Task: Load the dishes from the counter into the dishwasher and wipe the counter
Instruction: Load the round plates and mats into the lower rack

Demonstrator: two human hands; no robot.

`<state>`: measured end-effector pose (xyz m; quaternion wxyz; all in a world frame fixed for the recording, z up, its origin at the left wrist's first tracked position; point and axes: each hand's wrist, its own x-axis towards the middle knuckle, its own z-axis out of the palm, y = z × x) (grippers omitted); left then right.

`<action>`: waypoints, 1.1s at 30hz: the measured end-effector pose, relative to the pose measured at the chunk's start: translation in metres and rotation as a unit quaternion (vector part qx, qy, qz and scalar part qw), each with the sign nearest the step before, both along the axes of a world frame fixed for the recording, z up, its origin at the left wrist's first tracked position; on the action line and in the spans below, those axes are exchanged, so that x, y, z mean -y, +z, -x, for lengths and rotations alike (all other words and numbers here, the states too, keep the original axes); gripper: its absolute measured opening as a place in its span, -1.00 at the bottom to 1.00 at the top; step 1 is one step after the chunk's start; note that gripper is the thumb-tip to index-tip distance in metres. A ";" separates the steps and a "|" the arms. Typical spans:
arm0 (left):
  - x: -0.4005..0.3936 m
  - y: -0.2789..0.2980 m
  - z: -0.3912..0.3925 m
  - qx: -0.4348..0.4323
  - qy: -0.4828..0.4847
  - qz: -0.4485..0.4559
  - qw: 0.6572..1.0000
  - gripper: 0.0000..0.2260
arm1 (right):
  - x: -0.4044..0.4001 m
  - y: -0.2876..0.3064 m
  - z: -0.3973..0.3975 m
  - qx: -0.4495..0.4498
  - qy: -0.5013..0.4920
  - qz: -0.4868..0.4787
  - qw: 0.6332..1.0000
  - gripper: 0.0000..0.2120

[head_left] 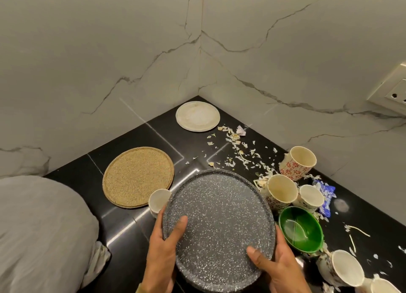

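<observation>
Grey speckled plate held tilted above the black counter, near the front edge. Left hand gripping its left rim, thumb curled over the face. Right hand gripping the near right rim, thumb on top as well. Small white cup just beside the plate on the left, partly hidden by it. Woven round mat farther left. Pale plate far, in the corner. Green bowl just right of the speckled plate. Flowered cups beyond it and more cups at the near right. Pale scraps scattered across the right part of the counter.
</observation>
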<state>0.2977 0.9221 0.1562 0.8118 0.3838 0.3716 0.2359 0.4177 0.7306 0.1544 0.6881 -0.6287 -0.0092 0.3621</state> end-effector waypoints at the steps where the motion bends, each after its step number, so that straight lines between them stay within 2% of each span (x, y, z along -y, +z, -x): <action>1: -0.005 -0.004 0.002 -0.014 0.013 0.002 1.000 -0.34 | -0.002 0.001 0.000 -0.003 0.024 0.000 1.000 0.14; 3: -0.014 -0.009 0.004 -0.023 0.043 0.007 0.999 -0.56 | -0.010 0.003 -0.003 -0.011 0.063 0.005 0.998 0.12; 5: -0.024 -0.009 0.008 -0.036 0.084 0.006 0.996 -0.67 | -0.021 0.007 -0.010 -0.005 0.064 0.030 0.997 -0.02; 8: -0.039 -0.009 0.020 -0.053 0.117 0.001 0.992 -0.71 | -0.044 0.014 -0.034 0.029 0.033 0.063 0.997 -0.61; 9: -0.043 -0.007 0.024 -0.058 0.123 0.001 0.991 -0.73 | -0.056 0.014 -0.045 0.049 0.031 0.074 0.996 -0.73; 11: -0.047 -0.002 0.033 -0.069 0.138 0.005 0.988 -0.76 | -0.085 0.013 -0.064 0.092 0.060 0.104 0.989 -0.80; 16: -0.054 0.007 0.053 -0.083 0.175 -0.006 0.981 -0.75 | -0.176 -0.027 -0.095 0.169 0.189 0.183 0.950 -0.88; 19: -0.061 0.015 0.063 -0.121 0.181 -0.043 0.975 -0.56 | -0.238 -0.053 -0.100 0.210 0.267 0.228 0.912 -0.83; 23: -0.070 0.020 0.071 -0.133 0.207 -0.028 0.969 -0.67 | -0.298 -0.076 -0.096 0.273 0.334 0.313 0.846 -0.78; 28: -0.073 0.022 0.065 -0.134 0.241 -0.014 0.961 -0.75 | -0.316 -0.087 -0.091 0.208 0.278 0.341 0.874 -0.84; 31: -0.078 0.022 0.062 -0.136 0.254 -0.004 0.958 -0.80 | -0.319 -0.078 -0.093 0.172 0.281 0.296 0.897 -0.68; 33: -0.080 0.025 0.062 -0.133 0.247 0.012 0.960 -0.84 | -0.319 -0.068 -0.096 0.155 0.242 0.260 0.922 -0.65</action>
